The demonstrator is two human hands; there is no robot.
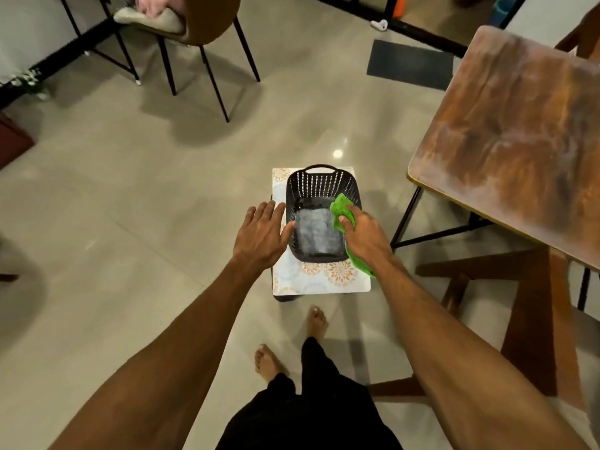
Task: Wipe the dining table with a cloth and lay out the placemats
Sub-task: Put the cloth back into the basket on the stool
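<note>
My right hand grips a green cloth at the right rim of a black slotted basket. Part of the cloth hangs down below my wrist. Something grey and flat lies in the bottom of the basket; I cannot tell what it is. The basket stands on a low stool with a floral-patterned top. My left hand is spread flat, fingers apart, touching the basket's left side. The wooden dining table stands to the right, its top bare and streaked.
A wooden bench or chair frame sits under the table at the right. A brown chair with black legs stands at the back left. A dark floor mat lies beyond the table. My bare feet stand just behind the stool.
</note>
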